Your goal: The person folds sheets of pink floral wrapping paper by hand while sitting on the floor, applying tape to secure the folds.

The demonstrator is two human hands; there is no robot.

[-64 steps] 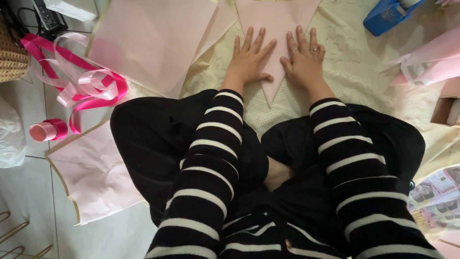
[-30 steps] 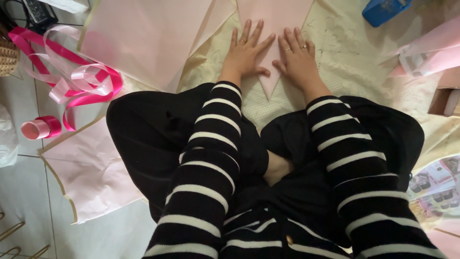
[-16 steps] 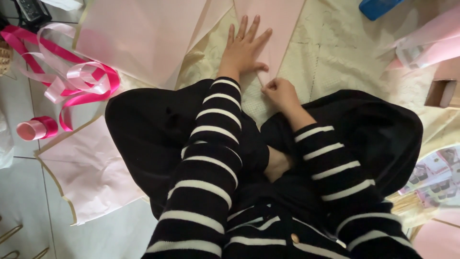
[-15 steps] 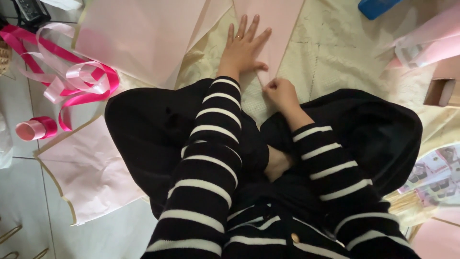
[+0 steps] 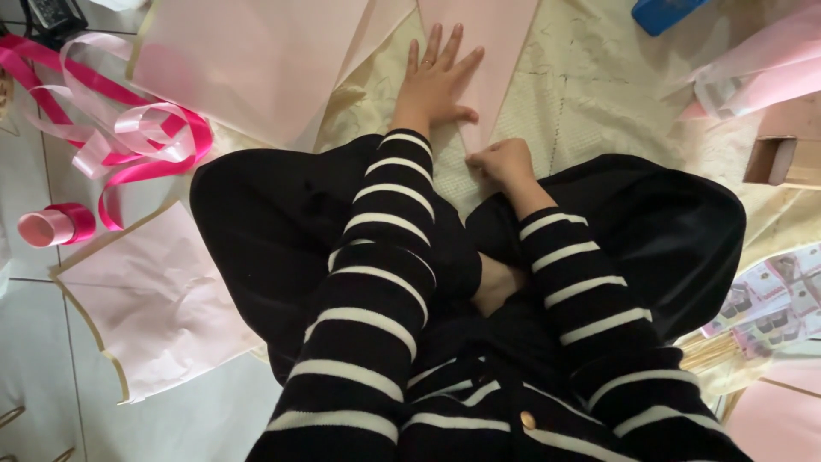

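Pressing my left hand (image 5: 436,81) flat, fingers spread, I pinch the pink paper (image 5: 479,43) tip with my curled right hand (image 5: 500,162), fold unfinished.

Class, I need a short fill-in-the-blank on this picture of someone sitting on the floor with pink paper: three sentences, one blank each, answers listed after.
1. The left hand lies flat, fingers spread, on a sheet of ____ paper.
2. The right hand, at the sheet's pointed tip, is ____ into a loose fist.
3. The ribbon spool stands on the person's ____ side.

Missing words: pink; curled; left
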